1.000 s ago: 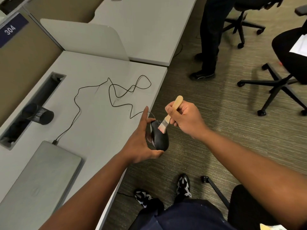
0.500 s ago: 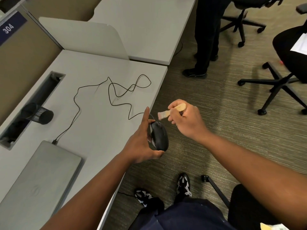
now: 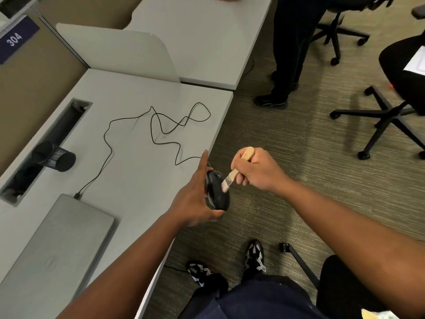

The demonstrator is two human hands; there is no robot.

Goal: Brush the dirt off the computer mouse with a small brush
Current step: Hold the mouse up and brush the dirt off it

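- Fingers (image 3: 241, 178) of the right hand (image 3: 257, 171) grip the small brush (image 3: 236, 171); half a second ago its bristles were lifted, now they touch the mouse (image 3: 218, 192).
- Left hand (image 3: 195, 199) holds the mouse beside the bench (image 3: 138, 162) edge; another stroke begins.

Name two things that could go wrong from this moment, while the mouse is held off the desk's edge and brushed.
1. The left hand holds the mouse past the desk edge, over carpet; if the brush in the right hand pushes hard, the mouse might slip and drop.
2. The cable lies in loose loops on the desk; a tug could tangle it or strain the plug at the laptop.
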